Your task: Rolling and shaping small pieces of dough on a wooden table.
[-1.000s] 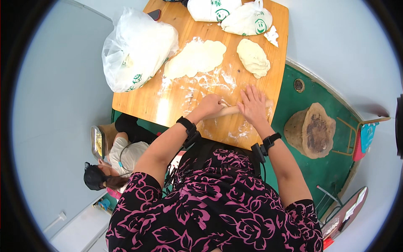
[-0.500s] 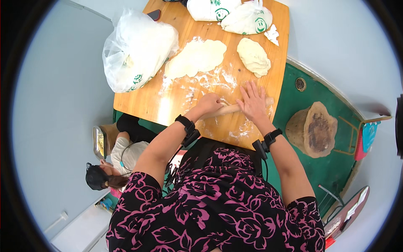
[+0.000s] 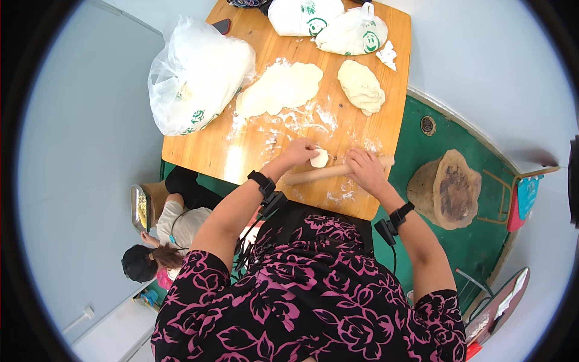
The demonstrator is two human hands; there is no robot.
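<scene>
Dough piece (image 3: 319, 158), soft and light (likely sticky), is lying on the floured tabletop (image 3: 241, 145); my left hand (image 3: 300, 150) is pinching its edge, my right hand (image 3: 364, 170) pressing flat, fingers together, on the rolling pin (image 3: 319, 174).

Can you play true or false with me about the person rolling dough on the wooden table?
1. The left hand touches a small dough piece. True.
2. The right hand rests on a wooden rolling pin. True.
3. The rolling pin lies on the floor. False: it lies on the wooden table.
4. The big clear plastic bag sits at the table's right edge. False: it sits on the left side.
5. A flattened dough sheet lies beside a thicker dough lump. True.
</scene>
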